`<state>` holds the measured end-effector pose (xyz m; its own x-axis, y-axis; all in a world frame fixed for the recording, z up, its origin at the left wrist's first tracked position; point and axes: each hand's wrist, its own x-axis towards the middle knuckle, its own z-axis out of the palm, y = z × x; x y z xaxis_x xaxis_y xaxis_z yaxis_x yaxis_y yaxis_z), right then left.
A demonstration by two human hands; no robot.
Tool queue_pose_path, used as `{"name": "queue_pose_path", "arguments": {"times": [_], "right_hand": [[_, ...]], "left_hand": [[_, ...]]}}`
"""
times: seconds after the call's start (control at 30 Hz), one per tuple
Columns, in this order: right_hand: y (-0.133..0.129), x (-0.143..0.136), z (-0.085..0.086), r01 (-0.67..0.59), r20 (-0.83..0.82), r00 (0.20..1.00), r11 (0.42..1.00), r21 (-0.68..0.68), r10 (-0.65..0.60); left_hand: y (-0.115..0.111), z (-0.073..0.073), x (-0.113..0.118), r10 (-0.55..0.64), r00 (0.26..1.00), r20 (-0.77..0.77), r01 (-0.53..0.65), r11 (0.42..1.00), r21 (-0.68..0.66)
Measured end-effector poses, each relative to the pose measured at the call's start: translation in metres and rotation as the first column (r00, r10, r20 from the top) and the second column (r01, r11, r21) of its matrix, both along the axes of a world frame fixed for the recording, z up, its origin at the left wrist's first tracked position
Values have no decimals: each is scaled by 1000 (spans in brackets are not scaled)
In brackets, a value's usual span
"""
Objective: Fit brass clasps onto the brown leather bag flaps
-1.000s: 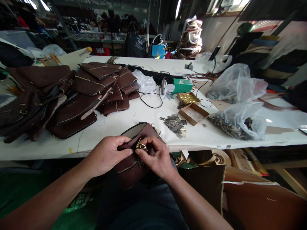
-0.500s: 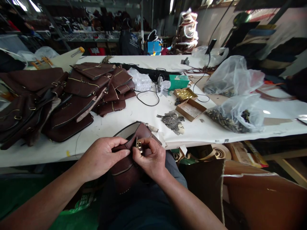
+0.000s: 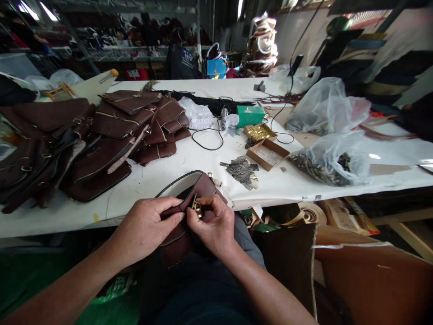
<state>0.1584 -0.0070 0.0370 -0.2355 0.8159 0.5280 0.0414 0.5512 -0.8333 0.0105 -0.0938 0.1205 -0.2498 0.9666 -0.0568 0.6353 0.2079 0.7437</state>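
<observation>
A dark brown leather bag (image 3: pixel 174 246) rests on my lap against the table's front edge, its opening showing a pale lining. My left hand (image 3: pixel 149 225) pinches the leather at the bag's edge between thumb and fingers. Close beside it, my right hand (image 3: pixel 213 221) is closed on a brass-coloured metal clasp (image 3: pixel 197 208), held against that leather edge. The fingers partly cover the clasp, so whether it is fixed to the leather cannot be made out.
Brown leather bags (image 3: pixel 115 131) are heaped on the left of the white table (image 3: pixel 203 158). A pile of flat metal plates (image 3: pixel 241 171), a box of brass pieces (image 3: pixel 260 132), an open carton (image 3: pixel 267 154) and plastic bags of hardware (image 3: pixel 333 158) lie to the right.
Both hands keep their grips at nearly the same place. My left hand and the bag's lower part have shifted slightly, and the view has moved a little.
</observation>
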Motion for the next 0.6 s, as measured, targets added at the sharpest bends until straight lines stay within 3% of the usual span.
{"name": "queue_pose_path", "arguments": {"times": [0.2,0.3,0.4,0.6], "right_hand": [[1,-1,-1,44,16,999,997,65,-45],[7,5,-1,-133,2,991,991,3,133],[11,12,0,-320,-61,947,943,-91,315],[10,13,1,-355,-142,932,915,-189,333]], "left_hand": [[-3,-3,2,-42,992,-122,50,997,62],[-5,-6,-1,-28,992,-126,37,997,71],[-6,-9,-3,-26,992,-121,36,996,78],[-7,-12,-4,-74,969,-237,114,981,159]]}}
